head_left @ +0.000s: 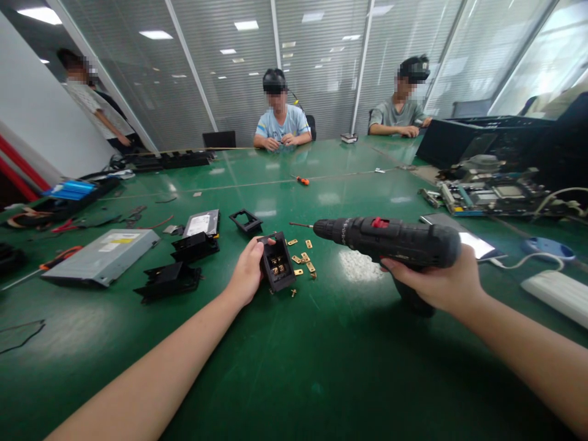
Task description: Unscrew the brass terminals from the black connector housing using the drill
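My left hand is closed on the left side of a black plastic housing, tilted so its open face shows brass-coloured parts inside. In my right hand is a black cordless drill, gripped by its handle, with a long thin bit pointing left. The bit's tip is apart from the housing, above and to its right. Several small brass plates lie on the table beside the housing, and a small brass screw-like piece is just below them. Behind the housing lies a black frame.
Two black housings and a silver disc drive sit on the green table at left. A hard drive is near them. An orange screwdriver lies farther back. Circuit boards and a white power strip are at right. Other people are beyond.
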{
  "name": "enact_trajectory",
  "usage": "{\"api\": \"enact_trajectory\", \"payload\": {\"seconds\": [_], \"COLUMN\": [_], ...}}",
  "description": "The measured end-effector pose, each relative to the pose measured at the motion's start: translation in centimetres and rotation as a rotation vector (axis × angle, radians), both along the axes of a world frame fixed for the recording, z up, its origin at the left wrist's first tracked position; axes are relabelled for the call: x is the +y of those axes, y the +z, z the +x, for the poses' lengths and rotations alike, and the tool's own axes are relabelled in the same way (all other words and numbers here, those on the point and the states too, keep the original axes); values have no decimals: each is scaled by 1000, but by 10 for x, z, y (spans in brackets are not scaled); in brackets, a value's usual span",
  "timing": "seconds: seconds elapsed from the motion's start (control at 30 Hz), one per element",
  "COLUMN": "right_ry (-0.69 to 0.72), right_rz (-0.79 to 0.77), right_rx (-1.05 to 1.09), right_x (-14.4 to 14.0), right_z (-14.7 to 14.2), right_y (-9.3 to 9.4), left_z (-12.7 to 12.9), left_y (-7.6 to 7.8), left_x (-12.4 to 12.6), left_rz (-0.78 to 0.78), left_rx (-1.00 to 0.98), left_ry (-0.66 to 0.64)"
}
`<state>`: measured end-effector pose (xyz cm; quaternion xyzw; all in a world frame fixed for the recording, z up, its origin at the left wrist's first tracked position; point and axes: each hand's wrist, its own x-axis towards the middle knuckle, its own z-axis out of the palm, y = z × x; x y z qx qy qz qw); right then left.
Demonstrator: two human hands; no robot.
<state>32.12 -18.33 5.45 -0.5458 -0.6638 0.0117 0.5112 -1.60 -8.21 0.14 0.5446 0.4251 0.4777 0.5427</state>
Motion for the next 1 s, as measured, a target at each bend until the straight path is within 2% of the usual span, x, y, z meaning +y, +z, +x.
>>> {"api": "enact_trajectory", "payload": {"seconds": [0.07, 0.2, 0.27, 0.37, 0.43, 0.6, 0.67, 0.73, 0.77, 0.8, 0.83, 0.93, 0.97, 1.0], "right_ry": [15, 78, 68, 29, 0, -30, -36, -45, -51, -58, -64, -83, -92, -102], "right_rz": [2, 9, 9, 0, -13, -79, -82, -86, -94, -105, -119, -171, -190, -214], "right_rx": [-5, -24, -44, -9, 40, 116, 123, 118, 113, 107, 100, 80, 72, 59], "right_x": [1, 1, 1, 3, 5, 15, 18, 20, 22, 23, 24, 26, 26, 25], "right_z": [-2, -7, -9, -11, -11, -8, -6, -6, -5, -5, -4, -2, 0, 1], "right_y": [-2, -4, -4, -4, -5, -6, -5, -5, -5, -5, -5, -4, -3, -1], "left_z": [-2, -8, -13, -15, -12, -7, -10, -8, -4, 3, 14, 54, 67, 79], "left_y": [-3, -3, -1, 3, 3, -1, 6, 25, 38, 53, 68, 106, 114, 117], "left_x": [4, 11, 13, 12, 9, 10, 10, 0, -10, -24, -42, -106, -125, -139], "left_rz": [44, 209, 265, 281, 292, 410, 529, 667, 723, 741, 696, 293, 158, 41], "left_rx": [-41, 138, 158, 139, 208, 375, 395, 368, 323, 256, 177, -102, -133, -146], "left_ry": [34, 83, 89, 34, 5, 98, 192, 328, 351, 308, 175, -468, -649, -777]}}
